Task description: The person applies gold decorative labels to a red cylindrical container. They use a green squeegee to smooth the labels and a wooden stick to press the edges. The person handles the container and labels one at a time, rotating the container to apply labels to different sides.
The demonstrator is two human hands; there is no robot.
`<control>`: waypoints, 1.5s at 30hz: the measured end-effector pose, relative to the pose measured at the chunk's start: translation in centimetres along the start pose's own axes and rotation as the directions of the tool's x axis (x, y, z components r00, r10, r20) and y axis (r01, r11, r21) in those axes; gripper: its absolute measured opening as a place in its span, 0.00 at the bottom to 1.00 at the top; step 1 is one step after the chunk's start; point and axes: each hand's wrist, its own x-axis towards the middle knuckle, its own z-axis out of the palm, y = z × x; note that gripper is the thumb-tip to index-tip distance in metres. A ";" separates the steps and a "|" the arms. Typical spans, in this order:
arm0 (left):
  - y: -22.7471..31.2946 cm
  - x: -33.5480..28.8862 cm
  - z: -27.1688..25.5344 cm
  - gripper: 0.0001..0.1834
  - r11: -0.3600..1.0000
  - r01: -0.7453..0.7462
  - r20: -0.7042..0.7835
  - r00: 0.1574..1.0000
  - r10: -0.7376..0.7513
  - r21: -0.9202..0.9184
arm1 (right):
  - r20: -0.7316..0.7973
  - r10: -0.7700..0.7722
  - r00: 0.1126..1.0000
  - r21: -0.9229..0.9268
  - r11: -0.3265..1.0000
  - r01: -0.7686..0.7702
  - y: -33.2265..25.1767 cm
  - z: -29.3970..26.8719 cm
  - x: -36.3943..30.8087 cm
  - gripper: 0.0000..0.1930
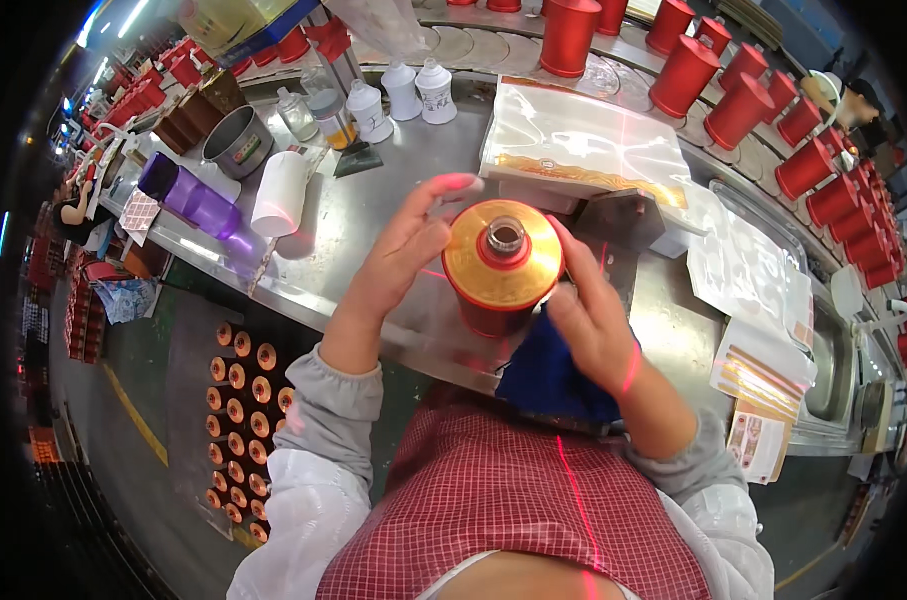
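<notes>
A red bottle (501, 262) with a gold top and a bare metallic-looking neck stands at the front of the steel counter, seen from above. My right hand (598, 320) wraps its right side, fingers along the far side and thumb nearer me. On the other side my left hand (405, 250) is held with fingers apart; its thumb is at the bottle's rim, and whether it touches I cannot tell. A dark blue cloth (553, 372) lies below my right hand at the counter's edge. A dark metal block (621, 220) is just beyond the bottle.
Printed label sheets (583, 135) lie beyond the bottle. Left on the counter are a white roll (278, 195), a purple container (188, 195), a metal pot (238, 142) and white bottles (401, 92). Red bottles (685, 75) line a conveyor. Gold-topped bottles (235, 410) stand low left.
</notes>
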 end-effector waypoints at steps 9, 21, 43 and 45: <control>-1.8 -1.4 6.3 0.35 0.961 -0.259 -0.324 0.921 0.215 -0.098 | -0.070 -0.148 0.986 -0.406 0.907 0.108 -1.8 -0.5 -2.4 0.43; 0.8 -3.1 9.7 0.38 0.976 -0.168 -0.248 0.948 0.198 0.139 | -0.162 -0.232 0.959 -0.368 0.916 0.160 -1.8 0.2 -2.5 0.43; 0.7 -4.7 9.2 0.45 0.372 -0.294 0.046 0.833 0.551 0.880 | -0.089 -0.303 0.949 -0.391 0.887 0.246 -1.7 -4.3 -2.8 0.34; -1.2 -3.6 8.4 0.58 0.680 -0.285 -0.138 0.857 0.496 0.676 | -0.084 -0.355 0.931 -0.281 0.905 0.320 -2.6 -5.5 -1.6 0.22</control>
